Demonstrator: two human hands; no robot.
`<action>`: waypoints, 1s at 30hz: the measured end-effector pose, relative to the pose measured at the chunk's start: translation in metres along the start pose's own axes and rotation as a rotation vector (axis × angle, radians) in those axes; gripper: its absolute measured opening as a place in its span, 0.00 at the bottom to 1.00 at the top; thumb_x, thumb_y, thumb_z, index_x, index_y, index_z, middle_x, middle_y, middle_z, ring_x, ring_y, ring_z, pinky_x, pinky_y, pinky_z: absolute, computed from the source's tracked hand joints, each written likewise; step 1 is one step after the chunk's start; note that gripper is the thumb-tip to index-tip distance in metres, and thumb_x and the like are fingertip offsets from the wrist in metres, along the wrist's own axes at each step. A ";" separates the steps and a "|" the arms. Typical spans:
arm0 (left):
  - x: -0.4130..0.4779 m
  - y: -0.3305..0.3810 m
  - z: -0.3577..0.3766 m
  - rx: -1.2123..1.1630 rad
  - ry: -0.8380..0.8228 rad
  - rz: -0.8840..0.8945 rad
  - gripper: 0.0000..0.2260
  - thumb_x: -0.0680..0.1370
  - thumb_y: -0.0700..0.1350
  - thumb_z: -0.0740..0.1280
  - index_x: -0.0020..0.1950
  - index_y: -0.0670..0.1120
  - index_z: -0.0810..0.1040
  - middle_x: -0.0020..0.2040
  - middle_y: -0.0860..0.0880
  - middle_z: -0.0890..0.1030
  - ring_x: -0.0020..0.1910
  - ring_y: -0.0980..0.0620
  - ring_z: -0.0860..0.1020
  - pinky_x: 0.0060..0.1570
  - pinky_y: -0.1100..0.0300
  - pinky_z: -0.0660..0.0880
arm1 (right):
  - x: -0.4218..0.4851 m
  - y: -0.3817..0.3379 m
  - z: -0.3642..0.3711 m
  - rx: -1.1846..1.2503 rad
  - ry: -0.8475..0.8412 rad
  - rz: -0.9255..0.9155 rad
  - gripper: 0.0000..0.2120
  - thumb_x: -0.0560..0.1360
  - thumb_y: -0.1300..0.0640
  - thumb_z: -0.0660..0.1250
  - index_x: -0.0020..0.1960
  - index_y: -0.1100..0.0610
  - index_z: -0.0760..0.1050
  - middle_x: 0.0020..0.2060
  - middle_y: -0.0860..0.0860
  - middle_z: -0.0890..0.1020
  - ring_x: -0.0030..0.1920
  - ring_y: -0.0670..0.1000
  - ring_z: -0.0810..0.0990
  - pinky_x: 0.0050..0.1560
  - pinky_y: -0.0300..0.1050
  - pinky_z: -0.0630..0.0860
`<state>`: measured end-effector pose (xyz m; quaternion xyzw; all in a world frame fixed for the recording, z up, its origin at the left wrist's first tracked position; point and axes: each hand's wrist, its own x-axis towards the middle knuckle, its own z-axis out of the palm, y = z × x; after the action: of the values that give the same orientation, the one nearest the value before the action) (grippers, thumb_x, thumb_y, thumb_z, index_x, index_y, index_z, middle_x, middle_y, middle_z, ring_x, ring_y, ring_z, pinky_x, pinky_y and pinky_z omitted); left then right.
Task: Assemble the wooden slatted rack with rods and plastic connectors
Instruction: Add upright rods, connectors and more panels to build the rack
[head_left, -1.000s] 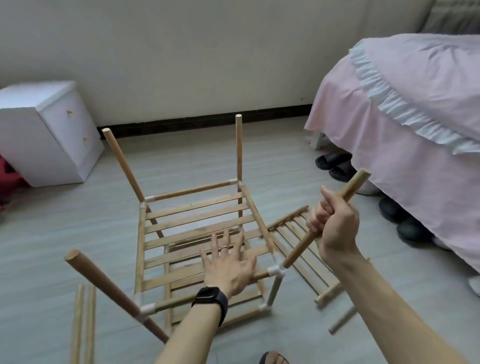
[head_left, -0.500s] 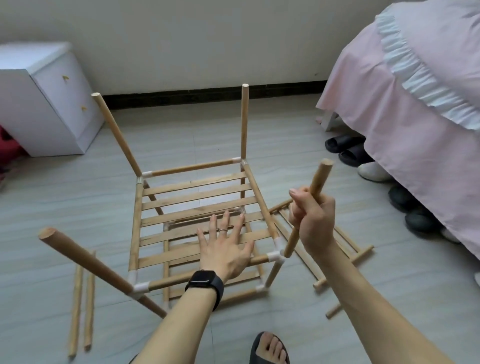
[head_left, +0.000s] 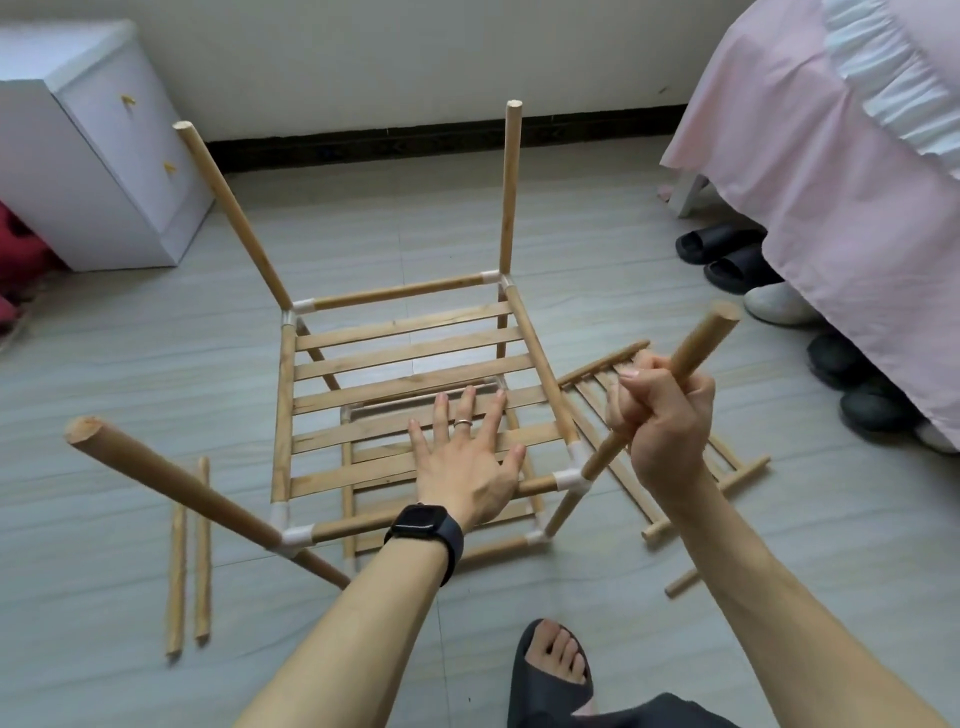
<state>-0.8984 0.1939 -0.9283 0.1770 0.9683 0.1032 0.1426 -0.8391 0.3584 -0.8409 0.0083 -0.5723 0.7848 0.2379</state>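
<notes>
**Bracing the rack while a corner post goes in**

The pale wooden slatted rack (head_left: 405, 358) stands on the grey plank floor at the centre of the view. It has two slatted tiers joined at their corners by white plastic connectors. Posts rise from its far corners at 11 and 1 o'clock, and a third leans out from the near corner at 8 o'clock.

The left hand (head_left: 467, 467), with a black watch on its wrist, lies palm down on the upper tier's nearest slats. Its fingers (head_left: 470, 405) are straight and spread wide. They grip nothing and only press down. This looks meant to keep the light frame from tipping or sliding while the other hand works the joint.

The right hand (head_left: 662, 421) is a closed fist, its fingers (head_left: 631, 410) wrapped round the round light-wood rod (head_left: 701, 338). The rod's lower end meets the white plastic corner connector (head_left: 571, 480) at the rack's 4 o'clock corner. Its free end tilts away toward 1 o'clock. The grip well up the rod probably gives leverage to push and straighten it into the socket. How deep it sits cannot be told.

A loose wooden slatted panel (head_left: 727, 483) lies flat on the floor at 3 o'clock, partly behind the right hand. Two thin bare wooden sticks (head_left: 189, 561) lie side by side at 8 o'clock, apart from the rack.
</notes>
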 end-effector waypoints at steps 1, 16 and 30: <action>0.000 0.000 0.001 -0.001 0.006 0.000 0.30 0.82 0.66 0.47 0.80 0.64 0.37 0.83 0.51 0.38 0.80 0.43 0.34 0.74 0.32 0.34 | -0.006 0.002 0.004 -0.038 -0.028 -0.016 0.18 0.70 0.59 0.64 0.24 0.46 0.68 0.21 0.41 0.66 0.20 0.43 0.63 0.25 0.35 0.64; -0.007 -0.006 -0.004 0.006 -0.001 0.012 0.30 0.82 0.66 0.48 0.81 0.63 0.40 0.83 0.53 0.39 0.81 0.45 0.35 0.76 0.35 0.37 | -0.014 0.004 0.026 -0.274 0.152 -0.011 0.19 0.71 0.64 0.62 0.24 0.54 0.63 0.20 0.49 0.64 0.22 0.49 0.63 0.27 0.49 0.62; 0.026 -0.032 -0.014 0.009 0.048 0.042 0.30 0.81 0.68 0.49 0.80 0.67 0.42 0.83 0.55 0.41 0.81 0.49 0.36 0.77 0.39 0.35 | 0.010 0.022 0.043 -0.297 0.137 -0.024 0.18 0.70 0.57 0.65 0.25 0.60 0.63 0.20 0.48 0.64 0.22 0.48 0.64 0.26 0.42 0.64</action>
<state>-0.9356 0.1725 -0.9294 0.1952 0.9680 0.1061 0.1164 -0.8672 0.3181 -0.8426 -0.0740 -0.6641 0.6875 0.2843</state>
